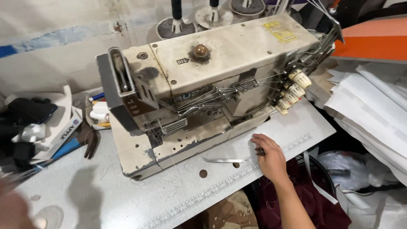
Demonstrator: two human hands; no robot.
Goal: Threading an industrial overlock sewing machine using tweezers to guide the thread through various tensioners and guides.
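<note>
Bright, even light, soft shadows; blurred at the lower left corner.

Only a few bits of packaging and labelling showed up around the sewing machine (203,97); a yellow rectangular warning label (280,31) sat on its top face, toward the far right end; a tiny dark tag (182,61) was stuck just left of the brass knob on top; off to the machine's left, a white flat box with a red-and-blue edge (63,129) lay tilted among clutter.
</note>
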